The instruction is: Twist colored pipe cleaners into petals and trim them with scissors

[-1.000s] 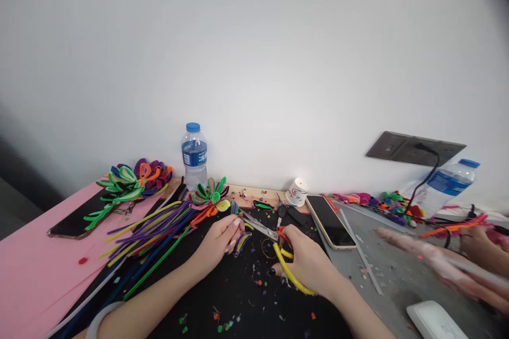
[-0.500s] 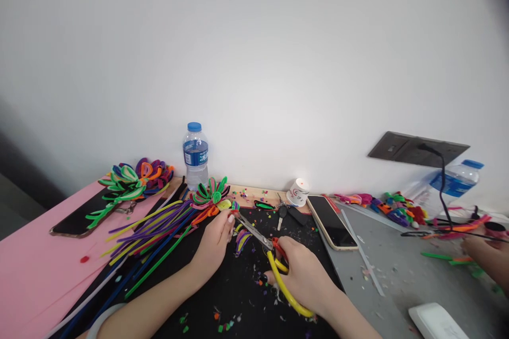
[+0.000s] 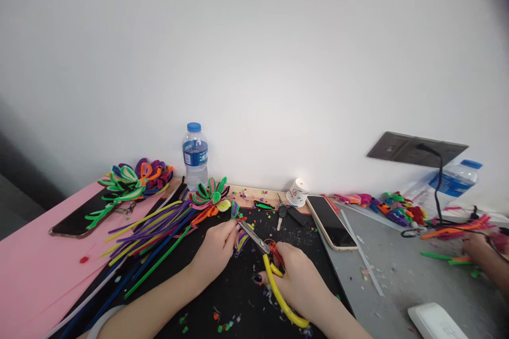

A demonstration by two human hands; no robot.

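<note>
My right hand [image 3: 299, 278] is closed round the yellow handles of a pair of scissors [image 3: 256, 240], whose metal blades point up and left. The blade tips meet my left hand [image 3: 217, 248], which pinches a small piece of pipe cleaner with a red bit [image 3: 242, 219] showing at the fingertips. Just beyond is a striped purple and green pipe-cleaner loop [image 3: 235, 208]; whether it joins the held piece I cannot tell. Partly behind the blades lies a purple and yellow petal [image 3: 240, 243]. A green and pink pipe-cleaner flower [image 3: 212, 190] sits behind my left hand.
Loose pipe cleaners [image 3: 147, 228] fan out at left. Behind are a water bottle [image 3: 195, 156], a paper cup [image 3: 298, 193] and keys [image 3: 282, 212]. A phone [image 3: 332, 222] lies right of the black mat [image 3: 191, 307]. Another person's hand [image 3: 477, 246] works at far right.
The scissors and my right hand have shifted slightly left and down. My left hand has turned a little, its fingers now more over the held piece. The other person's hand moved slightly.
</note>
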